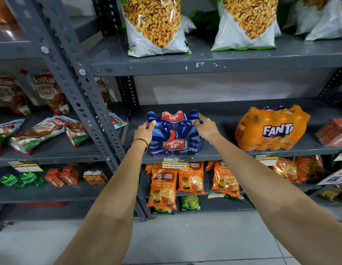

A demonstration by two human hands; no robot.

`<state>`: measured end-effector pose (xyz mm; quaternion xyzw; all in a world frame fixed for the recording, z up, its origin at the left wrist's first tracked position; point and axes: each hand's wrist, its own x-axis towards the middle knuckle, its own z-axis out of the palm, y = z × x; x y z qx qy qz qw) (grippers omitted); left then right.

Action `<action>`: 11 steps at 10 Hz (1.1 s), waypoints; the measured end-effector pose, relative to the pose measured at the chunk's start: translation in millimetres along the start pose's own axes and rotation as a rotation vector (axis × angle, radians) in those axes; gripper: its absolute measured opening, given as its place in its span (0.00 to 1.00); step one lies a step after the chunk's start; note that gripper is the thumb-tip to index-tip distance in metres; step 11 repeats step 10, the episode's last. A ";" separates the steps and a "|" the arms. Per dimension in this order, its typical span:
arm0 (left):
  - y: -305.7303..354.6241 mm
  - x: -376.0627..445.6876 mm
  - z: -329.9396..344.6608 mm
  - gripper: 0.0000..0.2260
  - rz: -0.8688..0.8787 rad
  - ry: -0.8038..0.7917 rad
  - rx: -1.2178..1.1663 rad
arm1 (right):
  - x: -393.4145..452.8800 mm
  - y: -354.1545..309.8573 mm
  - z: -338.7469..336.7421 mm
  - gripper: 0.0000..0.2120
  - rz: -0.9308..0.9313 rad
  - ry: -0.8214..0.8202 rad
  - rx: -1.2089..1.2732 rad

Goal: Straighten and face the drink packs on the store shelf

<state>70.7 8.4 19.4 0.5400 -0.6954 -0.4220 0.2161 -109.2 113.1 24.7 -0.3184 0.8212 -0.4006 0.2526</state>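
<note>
On the middle shelf [223,152] of a grey steel rack, a blue Thums Up pack [175,134] stands near the front edge, its shrink-wrap printed with red logos and a thumbs-up sign, the label facing outward. Both hands hold it: the left hand [144,131], a thin bangle on its wrist, has its grip clamped on the pack's upper left corner, and the right hand [205,128] has its grip clamped on the upper right corner, fingers hooked over the top. Well apart to the right on the same shelf sits an orange Fanta pack [272,129], turned slightly askew with its white lettering to the front. A price tag [174,163] hangs on the shelf lip just below the blue pack. Above, large snack bags [156,27] stand upright. Below, orange tea pouches [163,188] lean in rows. Beside this rack, the left rack carries tomato sauce pouches [49,90], some standing, some lying flat. Pale floor tiles [195,241] run underneath.
</note>
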 end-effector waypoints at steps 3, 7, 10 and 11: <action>4.5 -4.7 2.4 0.22 -0.040 0.007 -0.034 | -5.3 -1.4 0.1 0.24 0.004 -0.024 0.001; 18.3 -10.4 8.1 0.23 -0.094 0.121 0.210 | -10.9 -4.3 -3.8 0.26 -0.030 -0.054 -0.145; 9.1 -54.0 19.0 0.28 0.278 0.324 0.765 | -43.6 10.7 -19.7 0.30 -0.404 0.137 -0.607; 9.1 -54.0 19.0 0.28 0.278 0.324 0.765 | -43.6 10.7 -19.7 0.30 -0.404 0.137 -0.607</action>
